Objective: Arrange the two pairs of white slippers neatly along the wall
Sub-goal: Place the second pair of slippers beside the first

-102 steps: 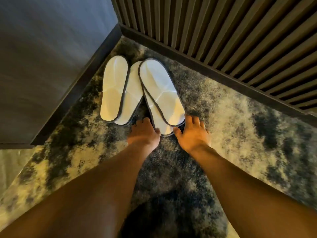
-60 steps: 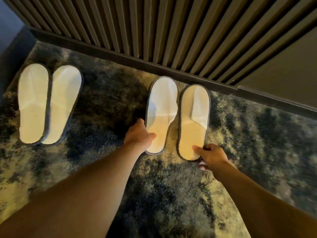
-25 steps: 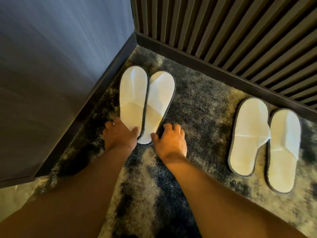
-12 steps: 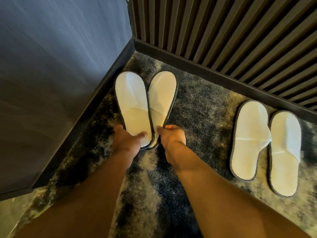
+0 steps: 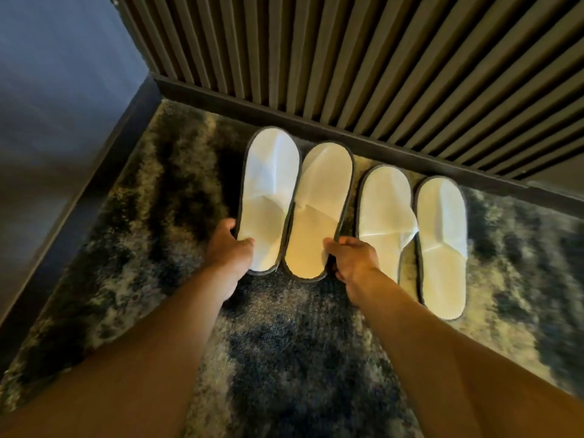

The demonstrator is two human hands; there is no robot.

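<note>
**Second pair brought across to join the first at the wall**

The left pair of slippers [image 5: 294,203] now sits just beside the right pair [image 5: 414,235], where half a second ago it lay well apart from it, in the corner by the plain side wall [image 5: 63,105]; the four slippers form one row with toes pointing at the dark skirting board [image 5: 363,143] of the slatted wall [image 5: 363,58]; that looks like most of the task done, since both pairs now lie along the same wall.

What remains seems to be tidying; the held pair touches along its inner edges and sits a little further toward the wall than the other pair, whose heels reach nearer the person; the heels of the row are therefore not in one line; whether the held pair rests fully on the carpet [image 5: 284,358] or is slightly lifted I cannot tell.

The left hand [image 5: 232,246] is curled around the outer heel edge of the leftmost slipper [image 5: 268,197], thumb on top of the insole, fingers tucked under or against the rim; the right hand [image 5: 354,257] pinches the outer heel edge of its neighbour [image 5: 319,210] the same way, thumb laid over the dark trim; both hands are partly closed and gripping; neither touches the right pair, though the right wrist lies across the heel of the nearest slipper of it [image 5: 385,216].
</note>
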